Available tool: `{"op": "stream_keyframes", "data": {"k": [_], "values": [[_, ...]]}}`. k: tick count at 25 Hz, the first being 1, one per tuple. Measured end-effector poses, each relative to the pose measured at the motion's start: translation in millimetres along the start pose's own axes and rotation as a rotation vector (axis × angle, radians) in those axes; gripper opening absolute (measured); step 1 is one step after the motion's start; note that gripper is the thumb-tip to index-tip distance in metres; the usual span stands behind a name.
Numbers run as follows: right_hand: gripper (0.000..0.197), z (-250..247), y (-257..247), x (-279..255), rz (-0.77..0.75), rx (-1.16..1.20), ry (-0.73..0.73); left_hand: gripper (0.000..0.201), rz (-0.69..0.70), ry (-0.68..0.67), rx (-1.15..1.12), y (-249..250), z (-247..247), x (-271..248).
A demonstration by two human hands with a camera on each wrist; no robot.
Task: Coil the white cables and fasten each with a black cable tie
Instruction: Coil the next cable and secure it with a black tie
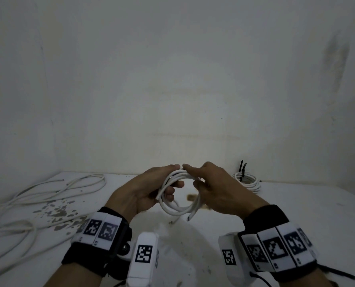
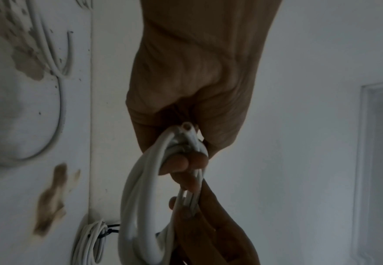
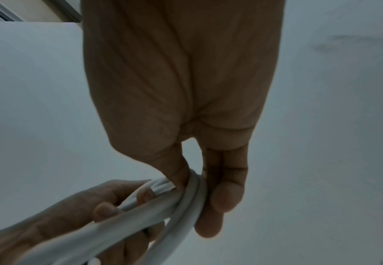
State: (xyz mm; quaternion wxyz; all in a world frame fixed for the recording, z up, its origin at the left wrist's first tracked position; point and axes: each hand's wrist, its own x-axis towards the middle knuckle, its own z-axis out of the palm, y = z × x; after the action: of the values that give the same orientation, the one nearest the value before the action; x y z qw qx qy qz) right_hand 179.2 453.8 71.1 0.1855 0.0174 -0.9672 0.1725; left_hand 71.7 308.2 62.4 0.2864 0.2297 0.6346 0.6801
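— Where's the cable?

— The white coil is held above the surface, ring upright, facing the person. The left hand grips its left side, the right hand its right, and one cut end points down.

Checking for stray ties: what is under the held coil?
Under the coil, held up by the left hand and right hand, lies white table with a brown stain. No tie shows; the hands cover part of it.
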Motion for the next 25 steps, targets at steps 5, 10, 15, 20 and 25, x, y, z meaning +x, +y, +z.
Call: {"op": "stream_keyframes", "data": {"k": [5,10,15,20,25], "values": [[0.055,4,-5,-1,-0.001,0.1,-0.02,0.033,-0.029,-0.003,-0.022,7,0,-2],[0.059,1,-14,-3,0.086,0.593,0.11,0.032,0.087,0.185,-0.02,8,-2,1],[0.067,7,-25,-5,0.175,0.395,0.094,0.029,0.208,0.423,-0.116,10,-1,3],[0.045,13,-36,-2,0.201,0.517,0.109,0.029,0.232,0.557,-0.151,9,2,3],[0.041,-2,-38,-7,0.162,0.601,0.197,0.044,0.192,0.629,-0.005,3,6,6]]}}
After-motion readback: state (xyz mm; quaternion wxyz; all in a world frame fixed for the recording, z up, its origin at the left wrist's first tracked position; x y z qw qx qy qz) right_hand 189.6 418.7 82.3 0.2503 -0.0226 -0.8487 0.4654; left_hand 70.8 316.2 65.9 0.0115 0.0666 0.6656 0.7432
